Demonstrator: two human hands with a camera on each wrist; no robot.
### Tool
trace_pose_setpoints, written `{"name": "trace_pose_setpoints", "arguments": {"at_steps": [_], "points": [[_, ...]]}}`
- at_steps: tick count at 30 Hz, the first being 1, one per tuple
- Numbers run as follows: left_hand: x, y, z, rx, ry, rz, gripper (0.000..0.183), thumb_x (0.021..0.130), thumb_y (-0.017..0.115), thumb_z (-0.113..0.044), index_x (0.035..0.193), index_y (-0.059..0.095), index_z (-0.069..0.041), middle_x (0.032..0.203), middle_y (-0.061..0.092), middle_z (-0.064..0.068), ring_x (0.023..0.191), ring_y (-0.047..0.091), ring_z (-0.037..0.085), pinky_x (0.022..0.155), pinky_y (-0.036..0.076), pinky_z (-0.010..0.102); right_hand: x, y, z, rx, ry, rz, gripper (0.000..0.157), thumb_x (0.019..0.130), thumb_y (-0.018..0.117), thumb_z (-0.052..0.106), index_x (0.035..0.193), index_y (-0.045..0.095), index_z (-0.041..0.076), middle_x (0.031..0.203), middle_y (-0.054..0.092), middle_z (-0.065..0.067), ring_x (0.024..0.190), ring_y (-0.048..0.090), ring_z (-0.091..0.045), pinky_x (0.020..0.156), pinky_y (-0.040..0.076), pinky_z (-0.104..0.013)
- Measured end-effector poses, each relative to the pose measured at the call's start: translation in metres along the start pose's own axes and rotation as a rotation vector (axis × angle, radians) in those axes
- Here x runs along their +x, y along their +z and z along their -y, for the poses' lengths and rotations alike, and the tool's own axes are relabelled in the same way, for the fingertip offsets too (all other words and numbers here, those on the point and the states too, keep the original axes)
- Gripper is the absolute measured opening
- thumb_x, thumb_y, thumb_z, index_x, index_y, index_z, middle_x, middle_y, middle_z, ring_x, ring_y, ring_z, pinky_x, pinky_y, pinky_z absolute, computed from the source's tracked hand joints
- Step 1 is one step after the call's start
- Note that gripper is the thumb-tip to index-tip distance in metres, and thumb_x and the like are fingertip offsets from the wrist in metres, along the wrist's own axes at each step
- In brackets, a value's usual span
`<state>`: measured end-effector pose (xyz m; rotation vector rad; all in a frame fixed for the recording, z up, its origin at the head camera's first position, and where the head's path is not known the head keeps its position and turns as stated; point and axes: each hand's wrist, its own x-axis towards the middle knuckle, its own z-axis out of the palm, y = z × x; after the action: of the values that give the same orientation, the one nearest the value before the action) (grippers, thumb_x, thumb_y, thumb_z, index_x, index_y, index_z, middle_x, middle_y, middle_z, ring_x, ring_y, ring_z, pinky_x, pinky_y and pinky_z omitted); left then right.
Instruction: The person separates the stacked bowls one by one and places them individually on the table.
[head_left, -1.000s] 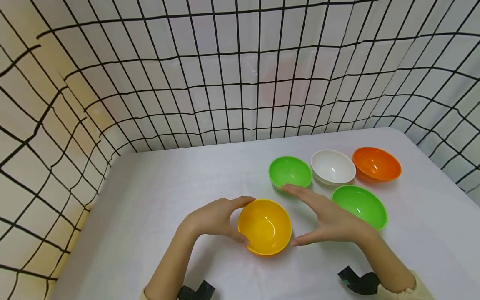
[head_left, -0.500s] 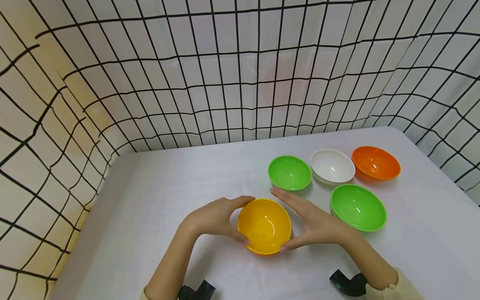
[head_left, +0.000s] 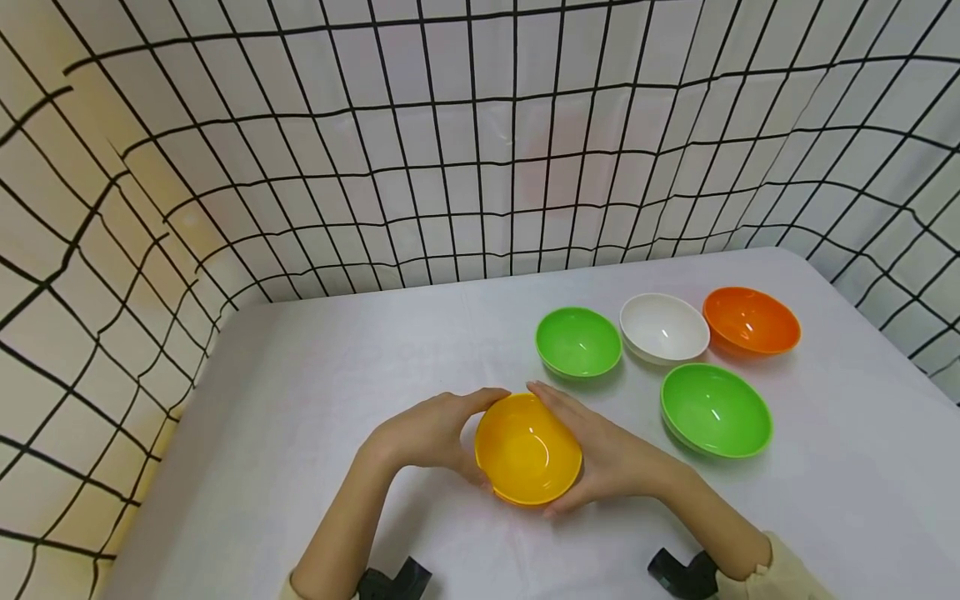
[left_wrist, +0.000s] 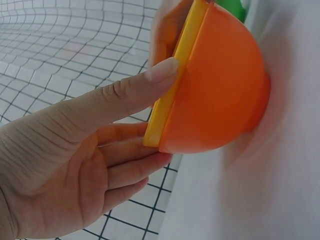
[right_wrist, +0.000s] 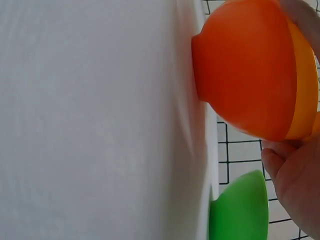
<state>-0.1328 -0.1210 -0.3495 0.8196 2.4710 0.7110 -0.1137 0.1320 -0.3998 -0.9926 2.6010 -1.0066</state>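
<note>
In the head view a yellow bowl point(head_left: 528, 450) sits between both hands near the middle of the table. Both wrist views reveal it nested in an orange bowl point(left_wrist: 220, 85), whose foot is down at the white cloth. From the left, my left hand point(head_left: 435, 433) grips the stack, thumb on the yellow rim and fingers at the far side. My right hand point(head_left: 607, 450) curves round the opposite side of the yellow bowl, its thumb at the near edge and fingertips at the far edge. A yellow band rises above the orange rim in the right wrist view.
A small green bowl point(head_left: 578, 342), a white bowl point(head_left: 664, 329) and another orange bowl point(head_left: 751, 321) stand at the back right. A larger green bowl point(head_left: 716, 410) is nearer, right of my right hand. Black netting point(head_left: 480, 150) hangs before white walls around the white table point(head_left: 315, 383).
My right hand has moved left from beside the larger green bowl and closed round the yellow bowl's right side. My left hand keeps its hold with little movement.
</note>
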Motion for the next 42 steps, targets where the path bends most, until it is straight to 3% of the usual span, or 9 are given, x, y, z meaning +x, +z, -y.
{"name": "trace_pose_setpoints", "arguments": {"at_steps": [10,24,35,42], "points": [[0.001,0.002,0.002,0.021,0.000,-0.008,0.092,0.060,0.085,-0.035,0.139,0.038,-0.030,0.130,0.053,-0.009,0.117,0.051,0.016,0.095,0.043,0.040,0.001,0.002,0.002,0.015,0.001,-0.040,0.122,0.051,0.081,0.061,0.147,0.014,0.029,0.143,0.031,0.005,0.128,0.037,-0.016,0.101,0.037,-0.049],[0.002,0.002,0.000,-0.002,-0.031,0.013,0.093,0.060,0.086,-0.033,0.139,0.037,-0.030,0.132,0.051,-0.010,0.117,0.050,0.016,0.095,0.044,0.040,0.002,0.003,-0.004,-0.027,-0.063,-0.087,0.117,0.052,0.075,0.068,0.146,0.023,0.022,0.141,0.037,0.004,0.126,0.040,-0.016,0.098,0.041,-0.048],[0.003,0.002,0.002,-0.009,0.018,0.007,0.089,0.060,0.086,-0.030,0.137,0.041,-0.027,0.131,0.051,-0.011,0.119,0.049,0.013,0.098,0.042,0.038,0.002,0.004,-0.008,0.030,-0.084,-0.111,0.112,0.051,0.079,0.063,0.143,0.027,0.027,0.138,0.039,0.009,0.123,0.043,-0.014,0.097,0.042,-0.048],[0.003,0.003,0.002,-0.016,0.021,0.002,0.089,0.059,0.086,-0.032,0.136,0.042,-0.026,0.130,0.052,-0.011,0.120,0.049,0.016,0.098,0.041,0.039,0.003,0.006,-0.012,0.068,-0.092,-0.125,0.113,0.050,0.082,0.060,0.141,0.032,0.015,0.137,0.040,0.009,0.120,0.045,-0.013,0.096,0.043,-0.046]]}}
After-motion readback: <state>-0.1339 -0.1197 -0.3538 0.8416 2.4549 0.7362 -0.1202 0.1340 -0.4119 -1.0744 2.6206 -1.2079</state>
